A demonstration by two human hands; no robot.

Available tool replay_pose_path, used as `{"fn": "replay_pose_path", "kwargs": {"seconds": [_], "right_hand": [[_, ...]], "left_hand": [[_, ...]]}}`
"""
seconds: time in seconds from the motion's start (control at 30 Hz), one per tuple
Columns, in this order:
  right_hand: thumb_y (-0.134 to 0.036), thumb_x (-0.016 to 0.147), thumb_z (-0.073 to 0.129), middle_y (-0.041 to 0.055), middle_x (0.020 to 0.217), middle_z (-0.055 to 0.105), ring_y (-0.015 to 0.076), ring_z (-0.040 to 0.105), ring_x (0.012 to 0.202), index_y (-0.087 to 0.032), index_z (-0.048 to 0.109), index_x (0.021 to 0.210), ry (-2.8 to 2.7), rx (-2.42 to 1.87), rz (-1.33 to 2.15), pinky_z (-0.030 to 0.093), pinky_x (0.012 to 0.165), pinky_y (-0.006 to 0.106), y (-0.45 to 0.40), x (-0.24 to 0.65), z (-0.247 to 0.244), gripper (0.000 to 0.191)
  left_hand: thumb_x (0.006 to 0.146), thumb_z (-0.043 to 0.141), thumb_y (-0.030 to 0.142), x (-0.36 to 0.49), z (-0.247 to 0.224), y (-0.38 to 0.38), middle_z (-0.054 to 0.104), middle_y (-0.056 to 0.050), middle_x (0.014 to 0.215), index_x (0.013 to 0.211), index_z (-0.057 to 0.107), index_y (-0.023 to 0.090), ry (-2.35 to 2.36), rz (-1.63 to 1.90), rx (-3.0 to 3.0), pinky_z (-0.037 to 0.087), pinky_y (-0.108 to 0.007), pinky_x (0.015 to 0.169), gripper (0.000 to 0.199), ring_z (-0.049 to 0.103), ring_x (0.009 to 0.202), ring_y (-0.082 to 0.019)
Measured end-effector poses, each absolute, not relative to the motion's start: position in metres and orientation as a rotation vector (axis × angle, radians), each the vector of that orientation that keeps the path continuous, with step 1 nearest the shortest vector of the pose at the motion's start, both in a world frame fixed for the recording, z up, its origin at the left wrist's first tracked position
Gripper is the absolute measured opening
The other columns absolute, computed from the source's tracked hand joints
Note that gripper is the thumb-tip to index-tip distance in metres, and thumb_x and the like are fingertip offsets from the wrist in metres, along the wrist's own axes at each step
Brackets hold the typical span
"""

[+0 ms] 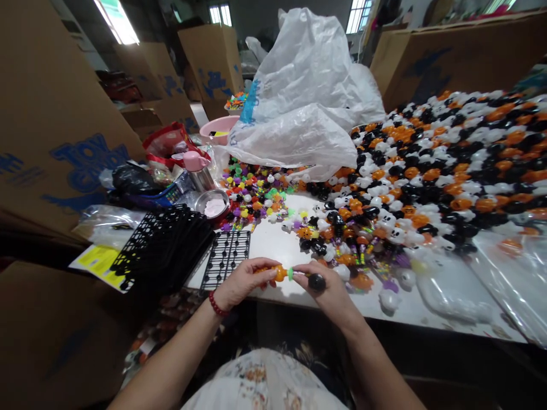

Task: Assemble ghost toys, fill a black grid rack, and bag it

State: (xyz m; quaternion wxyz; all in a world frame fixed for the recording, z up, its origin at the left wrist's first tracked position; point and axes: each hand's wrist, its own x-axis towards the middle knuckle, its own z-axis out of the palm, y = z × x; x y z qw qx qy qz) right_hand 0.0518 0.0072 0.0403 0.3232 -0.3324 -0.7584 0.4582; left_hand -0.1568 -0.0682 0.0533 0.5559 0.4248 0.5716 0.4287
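Orange toy (pixel 280 273), long axis left-to-right, green collar (pixel 291 274) rightward, left hand (pixel 243 280) pinching it, right hand (pixel 328 289) apparently gripping collar

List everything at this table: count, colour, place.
Toy piece: one, orange, left hand.
Small part: one, green, between hands.
Rounded part: one, black, right hand.
Table: one, white, centre.
Toy heap: uncountable; orange, black, white; right.
Small pieces: many, multicoloured, centre.
Stacked racks: several, black, left.
Flat rack: one, black, beside stack.
Bowl: one, silver, behind racks.
Flask: one, pink-lidded, behind bowl.
Basin: one, pink, back.
Sack: one, white, back centre.
Bag: one, red, left back.
Sheet: one, yellow, far left.
Clear bags: several, transparent, both sides.
Boxes: several, brown, left, back.
Bracelet: one, red, left wrist.
Left hand: one, bare, centre.
Right hand: one, bare, centre.
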Motion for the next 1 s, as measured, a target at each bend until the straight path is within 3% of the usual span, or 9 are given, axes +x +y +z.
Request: {"fn": "replay_pose_path", "kwargs": {"seconds": [0.47, 0.8, 0.9, 1.0], "right_hand": [[-0.039, 0.088, 0.064, 0.0030, 0.079, 0.067, 0.0169, 0.062, 0.073, -0.022, 0.074, 0.090, -2.058, -0.876, 1.238, 0.047, 0.068, 0.027, 0.014, 0.056, 0.043, 0.020], [-0.043, 0.085, 0.065, 0.0027, 0.086, 0.072, 0.0195, 0.065, 0.081, -0.022, 0.074, 0.088, -1.878, -0.986, 1.413, 0.050, 0.071, 0.028, 0.010, 0.035, 0.022, 0.022], [-0.040, 0.087, 0.061, 0.0049, 0.089, 0.072, 0.0214, 0.066, 0.084, -0.021, 0.073, 0.092, -1.883, -1.012, 1.289, 0.052, 0.076, 0.031, 0.017, 0.029, 0.009, 0.023], [-0.024, 0.088, 0.053, 0.0084, 0.100, 0.069, 0.0234, 0.065, 0.092, -0.020, 0.071, 0.104, -2.018, -1.036, 0.962, 0.052, 0.085, 0.037, 0.032, 0.029, 0.001, 0.025]], "left_hand": [[0.078, 0.070, 0.043, -0.158, 0.070, -0.051, 0.070, -0.006, 0.085, 0.101, 0.071, 0.014, 1.322, 0.848, 1.100, 0.049, -0.024, 0.060, 0.038, 0.060, 0.063, -0.012], [0.072, 0.076, 0.045, -0.161, 0.044, -0.047, 0.068, -0.006, 0.081, 0.094, 0.071, 0.011, 1.254, 0.946, 0.841, 0.049, -0.023, 0.060, 0.041, 0.057, 0.057, -0.009], [0.074, 0.074, 0.047, -0.159, 0.031, -0.040, 0.066, -0.004, 0.078, 0.097, 0.068, 0.012, 1.306, 1.007, 0.798, 0.047, -0.022, 0.056, 0.042, 0.055, 0.054, -0.008], [0.077, 0.068, 0.049, -0.156, 0.024, -0.030, 0.061, 0.000, 0.073, 0.094, 0.062, 0.015, 1.564, 1.148, 0.758, 0.039, -0.021, 0.046, 0.038, 0.049, 0.047, -0.007]]}}
